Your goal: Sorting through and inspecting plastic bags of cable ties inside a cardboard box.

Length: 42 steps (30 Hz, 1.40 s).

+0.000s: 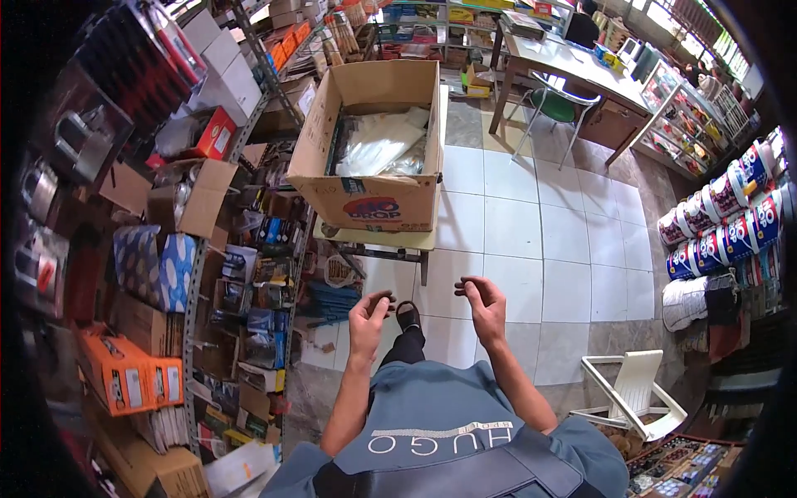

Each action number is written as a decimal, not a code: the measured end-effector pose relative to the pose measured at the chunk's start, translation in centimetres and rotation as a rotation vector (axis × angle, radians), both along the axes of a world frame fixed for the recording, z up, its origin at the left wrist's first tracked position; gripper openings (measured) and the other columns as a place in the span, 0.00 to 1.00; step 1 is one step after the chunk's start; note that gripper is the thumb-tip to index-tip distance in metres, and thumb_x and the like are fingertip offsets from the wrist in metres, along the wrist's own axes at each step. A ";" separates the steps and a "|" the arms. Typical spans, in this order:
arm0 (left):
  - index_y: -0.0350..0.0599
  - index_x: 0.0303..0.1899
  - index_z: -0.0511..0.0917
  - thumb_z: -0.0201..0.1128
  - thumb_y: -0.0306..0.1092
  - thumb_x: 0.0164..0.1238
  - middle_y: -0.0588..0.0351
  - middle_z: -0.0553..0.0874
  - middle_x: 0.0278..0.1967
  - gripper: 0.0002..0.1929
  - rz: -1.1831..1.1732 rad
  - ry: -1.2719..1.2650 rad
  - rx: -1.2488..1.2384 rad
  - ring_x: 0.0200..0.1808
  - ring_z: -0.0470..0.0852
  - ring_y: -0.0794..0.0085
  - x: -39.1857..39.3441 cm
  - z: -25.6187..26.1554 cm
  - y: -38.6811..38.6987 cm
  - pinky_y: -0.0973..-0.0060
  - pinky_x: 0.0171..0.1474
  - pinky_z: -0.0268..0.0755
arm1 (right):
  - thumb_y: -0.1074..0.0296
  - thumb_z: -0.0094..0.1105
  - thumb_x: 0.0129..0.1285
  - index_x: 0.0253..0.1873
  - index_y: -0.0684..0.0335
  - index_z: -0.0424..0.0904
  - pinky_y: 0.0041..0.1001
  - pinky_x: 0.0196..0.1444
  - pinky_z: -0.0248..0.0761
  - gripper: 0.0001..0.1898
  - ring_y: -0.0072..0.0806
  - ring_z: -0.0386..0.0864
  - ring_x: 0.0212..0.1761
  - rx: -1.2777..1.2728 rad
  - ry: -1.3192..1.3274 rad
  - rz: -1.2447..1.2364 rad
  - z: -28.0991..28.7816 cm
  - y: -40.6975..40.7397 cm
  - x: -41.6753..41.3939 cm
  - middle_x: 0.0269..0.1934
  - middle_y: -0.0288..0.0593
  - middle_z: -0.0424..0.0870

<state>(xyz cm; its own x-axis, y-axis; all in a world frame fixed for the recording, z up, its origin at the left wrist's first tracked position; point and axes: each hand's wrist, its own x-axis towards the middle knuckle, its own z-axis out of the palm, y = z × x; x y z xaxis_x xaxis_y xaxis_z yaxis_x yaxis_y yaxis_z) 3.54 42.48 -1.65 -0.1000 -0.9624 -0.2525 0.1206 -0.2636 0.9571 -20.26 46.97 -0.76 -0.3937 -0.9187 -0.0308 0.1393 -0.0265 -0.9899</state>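
My left hand (368,324) is raised in front of my body, fingers curled, with nothing visible in it. To its right, my right hand (484,306) is also raised, its thumb near the curled fingers and no object seen between them. The two hands are apart and touch nothing. Beyond them an open cardboard box (373,202) stands on a small table (398,239). Inside the box lie clear plastic packets (380,143); their contents cannot be told.
Metal shelving (194,299) packed with boxed goods lines the left side. On the right are stacked paint pails (722,246) and a white plastic chair (635,386). A white-topped desk (560,62) and a green-seated metal chair (553,104) stand farther back, with a person (583,26) beyond.
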 end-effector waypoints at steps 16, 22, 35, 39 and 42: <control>0.35 0.53 0.84 0.61 0.27 0.78 0.56 0.89 0.43 0.10 0.098 0.068 -0.351 0.43 0.86 0.76 4.1 10.6 -19.4 0.78 0.51 0.78 | 0.73 0.56 0.79 0.58 0.72 0.80 0.29 0.55 0.80 0.11 0.28 0.87 0.46 -0.272 0.193 0.142 11.0 -22.5 2.3 0.46 0.48 0.89; 0.35 0.52 0.85 0.61 0.29 0.78 0.56 0.90 0.42 0.10 0.069 0.001 -0.432 0.44 0.86 0.78 3.5 13.6 -25.2 0.79 0.52 0.78 | 0.70 0.60 0.76 0.57 0.71 0.82 0.27 0.53 0.80 0.12 0.26 0.87 0.46 -0.252 0.376 0.312 12.2 -31.1 1.0 0.46 0.46 0.90; 0.35 0.47 0.87 0.66 0.34 0.71 0.51 0.92 0.37 0.11 -0.011 -0.348 -0.414 0.40 0.90 0.72 -4.9 9.2 -39.5 0.73 0.46 0.80 | 0.62 0.67 0.65 0.54 0.64 0.85 0.41 0.51 0.81 0.16 0.48 0.89 0.48 -0.101 1.071 1.033 5.8 -52.4 0.2 0.45 0.55 0.91; 0.39 0.47 0.87 0.72 0.40 0.65 0.44 0.91 0.42 0.16 -0.148 -0.721 -0.357 0.45 0.91 0.55 -6.8 6.0 -43.9 0.62 0.50 0.82 | 0.69 0.64 0.59 0.52 0.60 0.86 0.44 0.51 0.81 0.15 0.52 0.87 0.51 -0.123 1.458 1.033 2.4 -56.9 0.6 0.46 0.56 0.90; 0.42 0.45 0.88 0.73 0.52 0.59 0.44 0.91 0.46 0.23 -0.439 -1.370 -0.183 0.50 0.89 0.49 -7.5 4.1 -44.9 0.55 0.55 0.81 | 0.75 0.62 0.58 0.56 0.57 0.86 0.44 0.52 0.81 0.20 0.51 0.87 0.54 -0.081 1.566 1.055 0.2 -59.0 0.0 0.49 0.54 0.89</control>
